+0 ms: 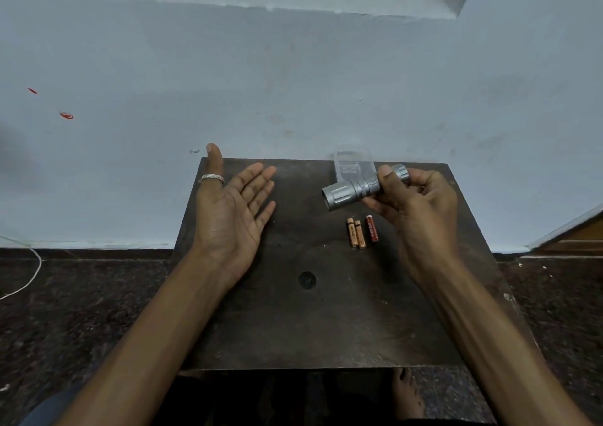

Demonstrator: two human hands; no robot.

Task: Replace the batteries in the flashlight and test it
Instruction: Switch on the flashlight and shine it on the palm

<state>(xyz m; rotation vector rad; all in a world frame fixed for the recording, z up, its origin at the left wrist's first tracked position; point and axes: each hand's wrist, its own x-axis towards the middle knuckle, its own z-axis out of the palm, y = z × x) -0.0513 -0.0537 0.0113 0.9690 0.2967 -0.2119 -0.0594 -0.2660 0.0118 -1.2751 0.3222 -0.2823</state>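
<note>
1. At the far left, a thin white cable (34, 270) lies on the dark speckled floor (81, 295), and two small red marks (66, 115) are on the pale blue wall (293, 76).
2. The left hand (233, 203) is open, palm up, with fingers spread, above the left part of the dark wooden table (293, 327). It holds nothing. A silver ring (212, 177) is on its thumb.
3. A round dark spot (307, 280) is on the table, near the middle.
4. Two copper-coloured batteries (356, 233) lie touching side by side on the table, and a red battery (372, 228) lies just to the right of them.
5. The silver flashlight (354, 189) is above the batteries, with its wide head to the left. The right hand (421, 207) grips its tail end, and the thumb covers part of the body.
6. A clear plastic package (354, 163) lies at the far edge, partly hidden behind the flashlight.
7. A bare foot (406, 393) shows below the near table edge.
</note>
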